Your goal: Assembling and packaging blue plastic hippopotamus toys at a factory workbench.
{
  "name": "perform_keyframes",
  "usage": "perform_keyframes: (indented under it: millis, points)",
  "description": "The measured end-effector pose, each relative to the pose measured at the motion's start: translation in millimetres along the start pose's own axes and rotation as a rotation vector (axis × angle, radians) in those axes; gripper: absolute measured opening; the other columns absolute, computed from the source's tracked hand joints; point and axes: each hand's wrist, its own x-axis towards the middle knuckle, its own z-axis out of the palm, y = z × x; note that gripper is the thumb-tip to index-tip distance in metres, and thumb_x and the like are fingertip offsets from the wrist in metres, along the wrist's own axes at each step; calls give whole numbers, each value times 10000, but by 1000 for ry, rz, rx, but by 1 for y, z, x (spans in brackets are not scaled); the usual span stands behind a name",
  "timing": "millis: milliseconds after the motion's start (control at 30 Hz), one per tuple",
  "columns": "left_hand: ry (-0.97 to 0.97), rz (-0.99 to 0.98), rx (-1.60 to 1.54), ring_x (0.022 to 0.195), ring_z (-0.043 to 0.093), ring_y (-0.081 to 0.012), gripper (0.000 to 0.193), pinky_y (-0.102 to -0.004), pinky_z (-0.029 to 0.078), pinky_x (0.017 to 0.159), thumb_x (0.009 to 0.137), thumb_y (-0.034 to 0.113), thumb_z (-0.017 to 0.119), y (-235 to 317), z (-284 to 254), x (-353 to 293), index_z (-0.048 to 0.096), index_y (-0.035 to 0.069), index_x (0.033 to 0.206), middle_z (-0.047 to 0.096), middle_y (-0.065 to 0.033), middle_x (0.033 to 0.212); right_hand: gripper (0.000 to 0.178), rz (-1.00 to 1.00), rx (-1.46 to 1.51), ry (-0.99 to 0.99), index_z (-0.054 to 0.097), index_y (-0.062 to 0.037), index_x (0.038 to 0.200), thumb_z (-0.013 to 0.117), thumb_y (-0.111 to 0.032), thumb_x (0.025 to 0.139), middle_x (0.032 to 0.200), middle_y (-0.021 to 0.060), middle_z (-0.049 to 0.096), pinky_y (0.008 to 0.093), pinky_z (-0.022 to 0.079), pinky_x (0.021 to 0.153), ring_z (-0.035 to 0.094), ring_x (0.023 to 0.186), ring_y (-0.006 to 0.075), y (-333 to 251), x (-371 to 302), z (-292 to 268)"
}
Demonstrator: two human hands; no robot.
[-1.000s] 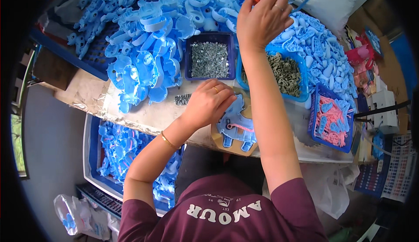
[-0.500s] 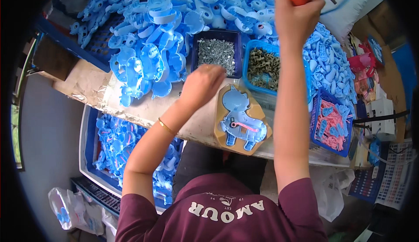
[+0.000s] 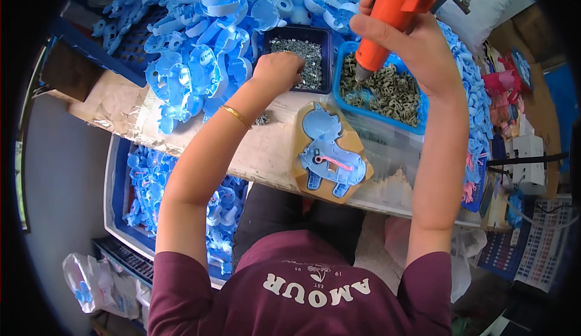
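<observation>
My right hand (image 3: pixel 417 48) is wrapped round an orange power screwdriver (image 3: pixel 387 24), its grey tip pointing down above a light-blue tub (image 3: pixel 425 103) of small greenish-brown metal parts. At the dark-blue tray (image 3: pixel 330 63) of small silvery metal pieces (image 3: pixel 308 57), my left hand (image 3: pixel 278 72) is closed, fingertips down at the pieces. What those fingers pinch, if anything, is hidden. Nearer me, a blue plastic animal-shaped shell half (image 3: pixel 327 151) lies in a tan fixture block (image 3: pixel 302 115). A pink strip (image 3: pixel 339 164) sits inside the shell.
Blue plastic shells (image 3: pixel 206 63) are heaped across the back and left of the table (image 3: pixel 242 154). Below left stands a bin (image 3: pixel 112 200) of blue parts. A few silvery pieces (image 3: pixel 262 119) lie near my left wrist. A blue basket (image 3: pixel 478 191) with pink parts is partly behind my right forearm.
My right hand has brought the orange screwdriver down and nearer, so more of it shows. My left hand has moved slightly left and away from me, to the dark-blue tray's near edge.
</observation>
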Motion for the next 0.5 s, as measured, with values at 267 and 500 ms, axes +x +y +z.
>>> perform_keyframes:
  millis: [267,500]
  points:
    - [194,60,-19,883,704,-273,133,-442,555,694,889,291,706,1,-4,-18,746,178,948,715,-53,842,385,32,37,-85,613,-48,1143,804,-255,881,1009,59,693,334,543,902,682,976,164,-4,-13,2]
    - [454,376,-188,869,665,-224,165,-356,551,651,865,302,734,58,-6,-68,671,155,907,648,3,853,359,75,332,1,559,19,1175,698,-180,911,819,59,646,323,547,738,656,741,145,-2,-39,34]
